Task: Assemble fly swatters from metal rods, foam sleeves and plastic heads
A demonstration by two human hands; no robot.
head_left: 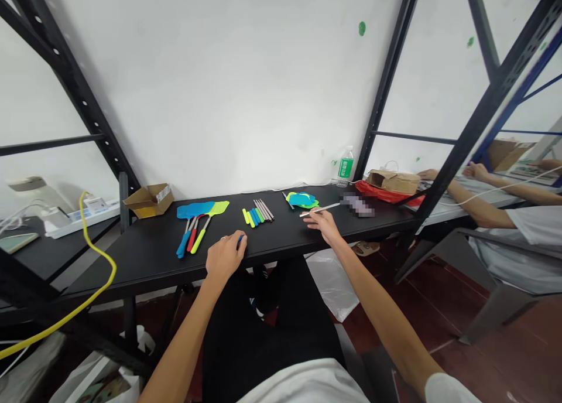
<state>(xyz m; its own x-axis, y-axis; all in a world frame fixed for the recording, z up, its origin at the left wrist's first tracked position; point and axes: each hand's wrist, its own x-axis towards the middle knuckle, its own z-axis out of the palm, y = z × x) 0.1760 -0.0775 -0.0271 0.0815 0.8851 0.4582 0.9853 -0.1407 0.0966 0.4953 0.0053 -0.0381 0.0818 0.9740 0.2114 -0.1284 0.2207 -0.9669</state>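
My left hand (225,254) rests at the table's front edge, its fingers closed round a small blue handle grip (240,238), of which only the tip shows. A thin silver metal rod (330,207) lies pinched in my right hand (322,225), pointing right. Between the hands are several loose handle grips (253,218) in yellow, blue and green, beside a row of metal rods (264,209). Blue and yellow-green fly swatter heads (302,200) are piled behind my right hand. Left of my left hand, complete fly swatters (196,222) lie with blue, red and yellow handles toward me.
An open cardboard box (149,201) sits at the back left, and a water bottle (345,166) stands against the wall. Red plastic (389,193) under another carton and a blurred-out item (357,205) are at right. Black rack posts flank the table (144,250). Other people's arms (478,201) show at far right.
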